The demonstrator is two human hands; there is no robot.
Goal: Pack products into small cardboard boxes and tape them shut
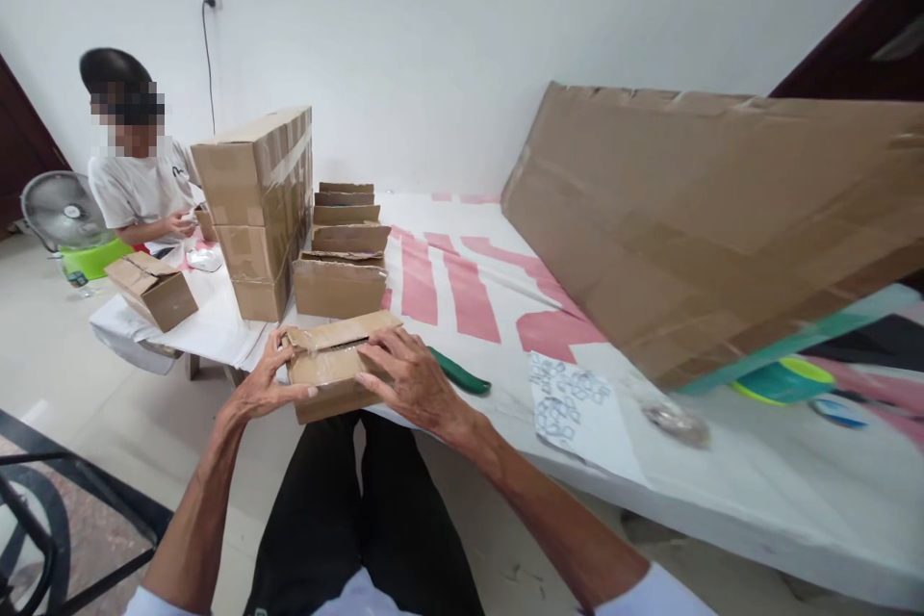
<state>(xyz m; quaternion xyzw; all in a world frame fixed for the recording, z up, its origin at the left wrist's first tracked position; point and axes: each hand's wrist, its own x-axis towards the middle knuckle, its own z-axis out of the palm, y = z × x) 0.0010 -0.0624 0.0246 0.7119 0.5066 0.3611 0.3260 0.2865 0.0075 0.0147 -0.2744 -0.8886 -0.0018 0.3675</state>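
Observation:
A small cardboard box [328, 368] with clear tape across its top sits at the table's near edge, one top flap slightly raised. My left hand [269, 383] grips its left end, thumb along the near side. Over the right end lies my right hand [408, 373], its spread fingers resting on the top and side. A green-handled tool [460, 372] lies just right of that hand, partly hidden by it. Behind the box stand several open cardboard boxes [341, 289] in a row.
Taped boxes [249, 183] are stacked at left; beyond them sits a person [137, 183] near a fan [64, 210]. Another box [155, 291] stands at the table's left end. A large cardboard box [722, 221] leans at right, near a marked paper [577, 409] and tape roll [783, 379].

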